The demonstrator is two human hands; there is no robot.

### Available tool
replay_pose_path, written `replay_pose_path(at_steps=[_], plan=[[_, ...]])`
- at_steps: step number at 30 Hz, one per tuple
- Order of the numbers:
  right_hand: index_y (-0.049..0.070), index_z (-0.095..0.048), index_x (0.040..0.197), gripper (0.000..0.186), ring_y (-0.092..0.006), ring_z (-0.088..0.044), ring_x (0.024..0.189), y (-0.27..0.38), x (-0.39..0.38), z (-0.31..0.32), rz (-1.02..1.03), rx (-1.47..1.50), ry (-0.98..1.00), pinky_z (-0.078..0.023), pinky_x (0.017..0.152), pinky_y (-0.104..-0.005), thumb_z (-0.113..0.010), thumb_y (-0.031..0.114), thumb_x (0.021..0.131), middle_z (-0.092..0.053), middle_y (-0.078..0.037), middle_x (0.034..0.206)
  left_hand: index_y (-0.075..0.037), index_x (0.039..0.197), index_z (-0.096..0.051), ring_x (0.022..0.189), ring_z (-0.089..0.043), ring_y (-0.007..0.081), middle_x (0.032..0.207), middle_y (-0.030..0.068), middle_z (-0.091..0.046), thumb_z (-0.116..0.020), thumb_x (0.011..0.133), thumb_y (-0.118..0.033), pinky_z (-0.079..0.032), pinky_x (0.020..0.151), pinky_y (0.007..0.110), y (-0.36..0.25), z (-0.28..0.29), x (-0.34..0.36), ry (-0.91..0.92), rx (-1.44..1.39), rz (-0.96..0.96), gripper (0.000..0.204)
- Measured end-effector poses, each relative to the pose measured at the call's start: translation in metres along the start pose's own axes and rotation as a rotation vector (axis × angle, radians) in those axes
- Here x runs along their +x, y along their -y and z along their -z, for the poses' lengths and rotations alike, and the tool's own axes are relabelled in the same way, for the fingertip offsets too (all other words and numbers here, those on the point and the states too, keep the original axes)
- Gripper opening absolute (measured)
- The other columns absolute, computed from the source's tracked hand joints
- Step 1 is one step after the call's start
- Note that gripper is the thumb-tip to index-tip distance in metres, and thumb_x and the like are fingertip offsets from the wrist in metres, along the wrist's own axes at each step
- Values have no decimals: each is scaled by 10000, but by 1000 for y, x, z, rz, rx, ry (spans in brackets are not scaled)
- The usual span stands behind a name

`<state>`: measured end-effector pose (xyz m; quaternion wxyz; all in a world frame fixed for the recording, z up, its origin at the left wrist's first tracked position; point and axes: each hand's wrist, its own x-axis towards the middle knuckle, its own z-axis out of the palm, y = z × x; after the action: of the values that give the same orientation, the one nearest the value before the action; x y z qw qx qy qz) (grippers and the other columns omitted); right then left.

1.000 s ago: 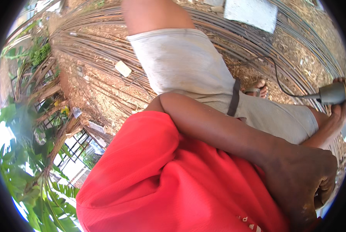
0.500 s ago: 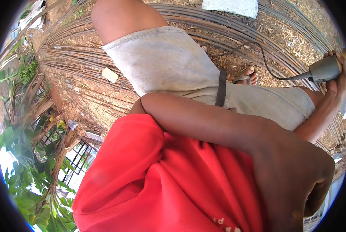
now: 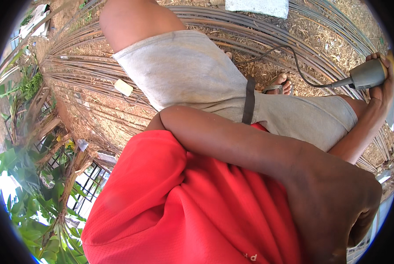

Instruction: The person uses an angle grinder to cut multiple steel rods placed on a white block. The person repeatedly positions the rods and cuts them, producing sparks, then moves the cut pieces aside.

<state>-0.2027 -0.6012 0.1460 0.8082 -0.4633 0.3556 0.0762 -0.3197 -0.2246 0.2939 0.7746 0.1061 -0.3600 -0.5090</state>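
Note:
At the far right, my right hand (image 3: 386, 86) is wrapped round a corded power tool (image 3: 368, 75). Its body is dark grey, with a yellow part beyond it cut off by the picture's rim. A black cord (image 3: 299, 66) runs from the tool's rear end and curves away to the left over the ground. My left arm lies across my red shirt (image 3: 197, 207), and my left hand (image 3: 338, 198) is large and close at the lower right. Its fingers are curled, and whatever they may hold is hidden.
Long thin metal rods (image 3: 249, 26) lie in curved bundles over the straw-covered ground. A pale slab (image 3: 257, 6) sits at the top, and a small yellowish block (image 3: 123, 87) rests on the rods. My sandalled foot (image 3: 279, 84) stands beside the cord. Leafy plants (image 3: 38, 189) crowd the left.
The power tool and my right hand have shifted slightly left, and more of the yellow part shows. My left hand stays almost where it was, fingers still curled.

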Motion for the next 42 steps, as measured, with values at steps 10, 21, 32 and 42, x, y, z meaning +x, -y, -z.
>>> replay_pose_path(at_steps=[10,21,32,42], plan=[[28,-673,1043,250,-296,-738,859,-33,-40,-73,272,-57,-110,-646,853,-431,-835,90,863,-735,-165,919,-42,956,-733,876,-761,255,917,67,-748,-989,892,-266,-611,834,370,-70,42,-82,-46,363,106,346],[-20,-608,1172,382,-258,-759,790,-46,-45,-111,281,-46,-153,-672,771,-413,-816,63,863,-733,-158,908,-28,1015,-754,887,-749,223,929,82,-763,-950,919,-241,-603,800,367,-256,64,-62,48,1854,475,305],[-16,-696,1059,269,-233,-749,750,-50,-44,-131,304,-154,-232,-635,694,-404,-814,67,832,-747,-120,867,-24,1055,-764,902,-739,206,951,81,-771,-906,959,-249,-599,815,367,-250,95,-17,408,2112,587,283],[-13,-681,1037,262,-207,-731,716,-53,-51,-145,363,-169,-131,-611,682,-367,-798,13,804,-734,-106,839,-20,1091,-772,915,-730,191,971,79,-777,-866,996,-256,-594,829,366,-250,104,-6,391,2144,491,271]])
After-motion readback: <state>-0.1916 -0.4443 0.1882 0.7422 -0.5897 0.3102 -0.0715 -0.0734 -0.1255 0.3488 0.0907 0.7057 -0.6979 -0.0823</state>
